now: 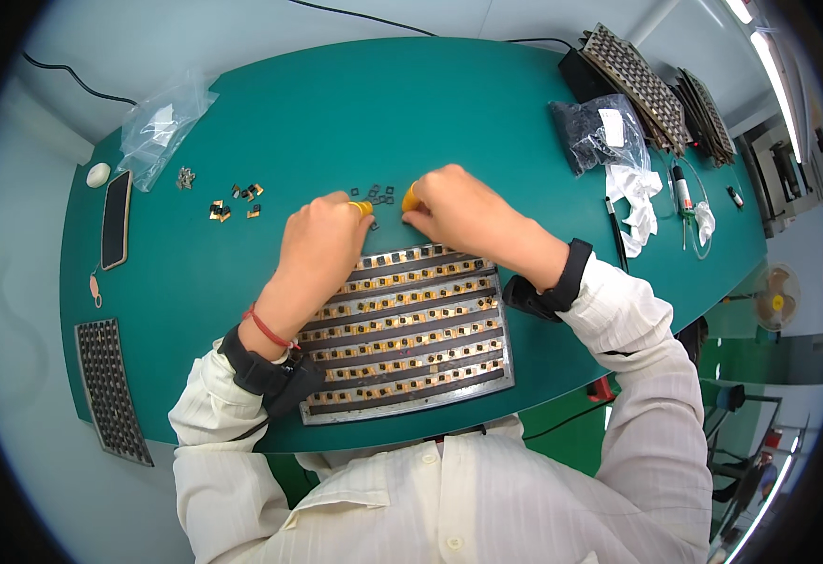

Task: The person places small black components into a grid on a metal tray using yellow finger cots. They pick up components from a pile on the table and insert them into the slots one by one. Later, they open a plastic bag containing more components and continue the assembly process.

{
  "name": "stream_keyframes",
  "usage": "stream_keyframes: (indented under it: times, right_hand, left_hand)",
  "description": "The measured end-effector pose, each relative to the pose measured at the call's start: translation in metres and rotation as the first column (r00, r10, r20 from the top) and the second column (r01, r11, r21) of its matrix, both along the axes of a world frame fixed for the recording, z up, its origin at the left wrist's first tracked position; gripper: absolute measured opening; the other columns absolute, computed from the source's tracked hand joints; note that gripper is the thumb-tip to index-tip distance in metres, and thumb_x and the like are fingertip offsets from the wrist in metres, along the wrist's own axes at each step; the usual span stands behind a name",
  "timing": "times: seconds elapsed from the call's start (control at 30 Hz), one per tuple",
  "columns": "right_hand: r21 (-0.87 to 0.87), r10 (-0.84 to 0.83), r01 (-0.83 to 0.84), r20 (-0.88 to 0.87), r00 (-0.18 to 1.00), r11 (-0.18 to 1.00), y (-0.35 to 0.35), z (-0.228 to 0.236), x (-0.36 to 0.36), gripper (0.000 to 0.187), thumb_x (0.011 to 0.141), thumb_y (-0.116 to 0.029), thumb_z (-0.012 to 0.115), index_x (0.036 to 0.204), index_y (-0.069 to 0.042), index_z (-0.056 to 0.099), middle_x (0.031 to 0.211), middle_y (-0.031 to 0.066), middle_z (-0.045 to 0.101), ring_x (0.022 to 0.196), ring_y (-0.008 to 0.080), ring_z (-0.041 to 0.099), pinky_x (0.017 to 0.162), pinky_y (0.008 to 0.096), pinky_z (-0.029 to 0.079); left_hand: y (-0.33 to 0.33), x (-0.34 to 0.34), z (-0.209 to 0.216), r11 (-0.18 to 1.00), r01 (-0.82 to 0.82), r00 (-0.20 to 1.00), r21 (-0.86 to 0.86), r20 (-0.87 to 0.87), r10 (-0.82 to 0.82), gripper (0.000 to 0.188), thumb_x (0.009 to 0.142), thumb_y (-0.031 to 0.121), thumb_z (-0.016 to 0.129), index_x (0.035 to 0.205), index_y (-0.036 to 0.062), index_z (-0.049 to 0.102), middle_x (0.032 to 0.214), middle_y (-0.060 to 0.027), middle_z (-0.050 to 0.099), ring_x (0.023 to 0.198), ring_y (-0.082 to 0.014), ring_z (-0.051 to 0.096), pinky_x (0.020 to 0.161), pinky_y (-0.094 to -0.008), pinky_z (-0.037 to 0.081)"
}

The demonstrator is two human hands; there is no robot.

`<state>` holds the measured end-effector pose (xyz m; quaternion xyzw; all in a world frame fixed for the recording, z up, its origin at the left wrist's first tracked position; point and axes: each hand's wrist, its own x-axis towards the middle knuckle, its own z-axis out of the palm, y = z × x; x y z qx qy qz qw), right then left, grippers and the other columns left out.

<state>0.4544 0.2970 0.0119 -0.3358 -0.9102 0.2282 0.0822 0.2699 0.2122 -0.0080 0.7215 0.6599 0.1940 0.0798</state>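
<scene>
Over the far edge of a metal tray (pixel 411 350), both hands are close together. The tray carries rows of small black squares on copper-coloured pieces. My left hand (pixel 325 240), with a yellow finger cot, is closed in a pinch; a small black square lies by its fingertips. My right hand (pixel 458 211), also with a yellow finger cot, is pinched with the thumb down near the table. What either pinch holds is too small to make out. Between and beyond the hands lie several loose black square pieces (pixel 379 193).
Small copper-and-black parts (pixel 220 210) and a grey pile (pixel 186 178) lie left on the green table (pixel 383 103). A phone (pixel 116 221), plastic bag (pixel 162 127) and second tray (pixel 112 390) are farther left. Right are a dark bag (pixel 585 141), stacked trays (pixel 633 80), tissue (pixel 635 202) and a dispensing syringe (pixel 682 191).
</scene>
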Motion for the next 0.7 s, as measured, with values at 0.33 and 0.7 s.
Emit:
stream_keyframes:
  times: [0.33,0.7]
  right_hand:
    - [-0.095,-0.044,0.044,-0.002,0.999,0.994,0.007,0.010,0.014,0.018,0.081,-0.004,0.070,0.096,0.005,0.072,0.086,0.0237,0.070,0.074,0.0337,0.070,0.069,0.0375,0.056]
    - [-0.165,-0.043,0.031,-0.067,0.997,0.986,0.002,0.001,0.000,0.018,0.080,-0.006,0.073,0.093,0.006,0.071,0.081,0.0203,0.071,0.069,0.0293,0.070,0.064,0.0371,0.055]
  left_hand:
    - [-0.002,-0.007,-0.003,0.999,0.030,0.958,-0.027,0.287,-0.021,0.018,0.078,0.006,0.076,0.092,-0.0048,0.071,0.085,-0.0164,0.070,0.073,-0.0270,0.067,0.065,-0.0356,0.053]
    - [0.005,0.005,0.006,0.997,-0.004,0.993,-0.073,0.119,0.013,0.015,0.078,0.012,0.071,0.080,-0.0025,0.068,0.081,-0.0161,0.066,0.076,-0.0342,0.066,0.068,-0.0434,0.053]
